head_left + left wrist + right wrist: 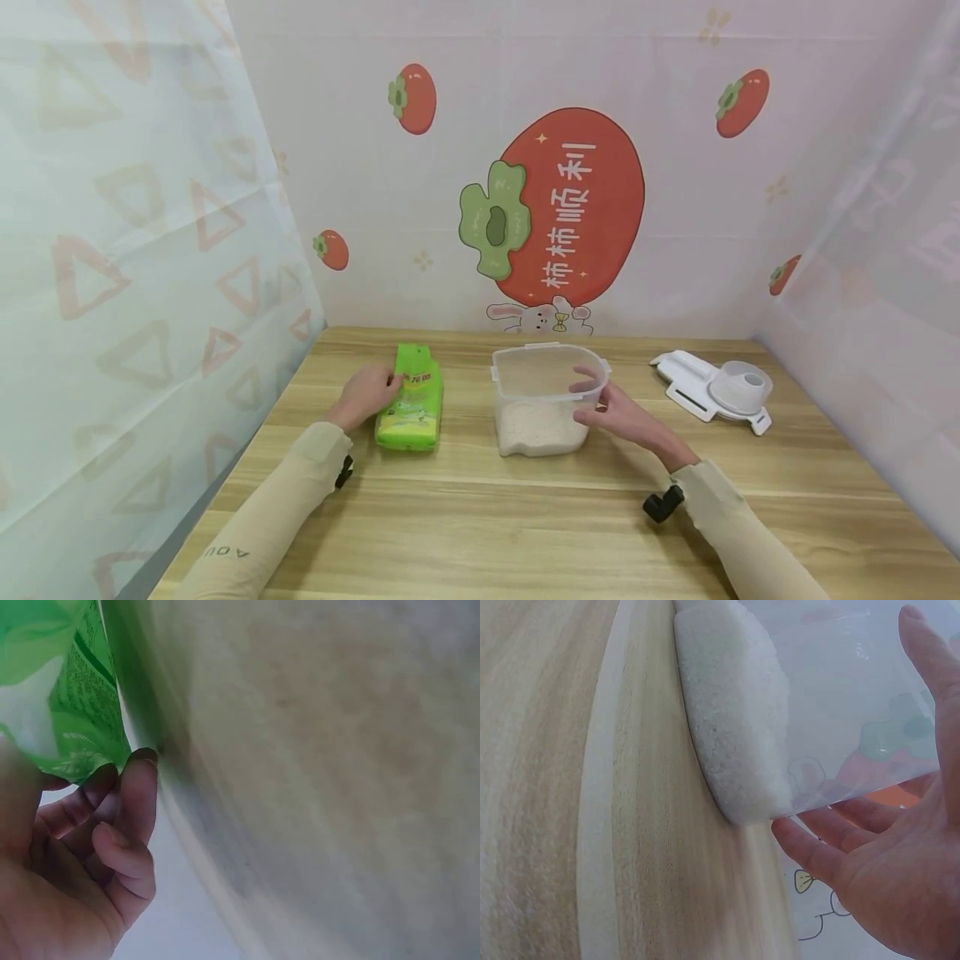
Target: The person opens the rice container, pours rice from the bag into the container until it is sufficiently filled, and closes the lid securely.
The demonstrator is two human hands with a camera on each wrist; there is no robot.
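A green plastic bag (pixel 411 408) with printed lettering lies at the left of the table. My left hand (pixel 366 397) is at its left side; in the left wrist view the curled fingers (pixel 139 795) hold the bag's edge. To the right of the bag stands a clear, lidless plastic container (pixel 551 400), its lower part filled with white rice (pixel 739 712). Around the container's right side my right hand (pixel 622 412) is spread, thumb in front and fingers behind. Its fingertips touch or nearly touch the wall in the right wrist view.
At the right rear of the wooden table (pixel 450 517) lies a white lid (pixel 690 383) with a translucent cup (pixel 741 387) on it. A printed curtain (pixel 375 183) stands behind the table and along both sides.
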